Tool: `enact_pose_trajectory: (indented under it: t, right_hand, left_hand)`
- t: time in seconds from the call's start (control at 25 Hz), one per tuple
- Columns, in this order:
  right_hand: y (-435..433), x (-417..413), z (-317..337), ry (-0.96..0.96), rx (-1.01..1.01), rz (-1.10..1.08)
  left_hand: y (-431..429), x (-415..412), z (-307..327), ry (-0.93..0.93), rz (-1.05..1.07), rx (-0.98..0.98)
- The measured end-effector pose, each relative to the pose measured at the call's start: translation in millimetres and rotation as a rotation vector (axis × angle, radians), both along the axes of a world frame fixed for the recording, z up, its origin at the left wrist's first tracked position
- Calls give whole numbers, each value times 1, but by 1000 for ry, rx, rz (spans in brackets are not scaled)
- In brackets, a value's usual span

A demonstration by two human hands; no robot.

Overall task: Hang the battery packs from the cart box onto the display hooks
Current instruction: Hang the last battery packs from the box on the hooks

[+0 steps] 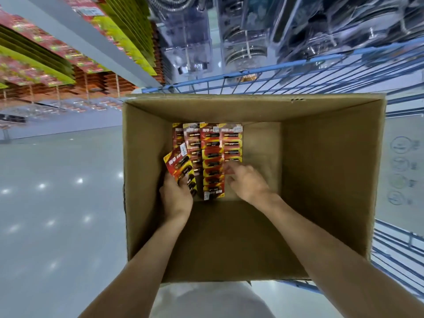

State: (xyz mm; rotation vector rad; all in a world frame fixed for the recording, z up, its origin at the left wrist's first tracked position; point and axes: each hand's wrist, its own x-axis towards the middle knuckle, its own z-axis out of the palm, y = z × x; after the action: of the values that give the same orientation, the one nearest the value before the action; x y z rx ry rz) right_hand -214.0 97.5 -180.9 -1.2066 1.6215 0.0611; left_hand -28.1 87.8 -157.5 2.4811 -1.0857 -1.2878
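An open cardboard box (321, 171) sits in a blue wire cart. On its floor lie several red and yellow battery packs (212, 157) in overlapping rows. My left hand (176, 198) grips a small stack of battery packs (181, 167), tilted up at the box's left wall. My right hand (246, 182) reaches down to the rightmost row, its blurred fingertips touching a pack there; whether it pinches the pack I cannot tell.
The blue wire cart (286, 72) surrounds the box. Display hooks with hanging red and green packs (46, 56) fill the upper left. Clear-packaged goods (252, 31) hang ahead. Shiny grey floor (57, 203) lies to the left.
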Motion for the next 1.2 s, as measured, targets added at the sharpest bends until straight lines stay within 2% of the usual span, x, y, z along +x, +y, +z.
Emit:
enact_pose_trajectory:
  t: [0.2, 0.28, 0.4, 0.56, 0.64, 0.72, 0.84, 0.92, 1.0, 1.08, 1.2]
  right_hand:
    - [-34, 41, -54, 111, -316, 895]
    - [-38, 56, -76, 167, -355, 1165]
    - [-38, 62, -92, 256, -412, 1375]
    - [-32, 42, -90, 267, -511, 1364]
    - [-27, 21, -78, 245, -486, 1258]
    - [-20, 0, -62, 161, -459, 1002]
    - [-8, -19, -29, -39, -332, 380]
    - [-1, -23, 14, -295, -206, -108]
    - [4, -23, 65, -528, -106, -460]
    - [8, -18, 118, -619, -102, -627]
    - [12, -2, 190, -654, -200, -786]
  left_hand:
    - [0, 11, 57, 0, -116, -6]
    - [4, 14, 65, 33, -101, -2]
    - [9, 17, 65, 68, -53, 20]
    - [11, 18, 63, 89, -32, 53]
    - [10, 17, 67, 125, -29, 64]
    - [7, 16, 74, 168, -59, 75]
    - [2, 19, 89, 230, -118, 58]
    - [-1, 22, 109, 295, -147, 19]
    - [-5, 22, 135, 371, -162, -27]
    - [-9, 23, 165, 485, -156, -74]
    - [-21, 28, 213, 646, -176, -144]
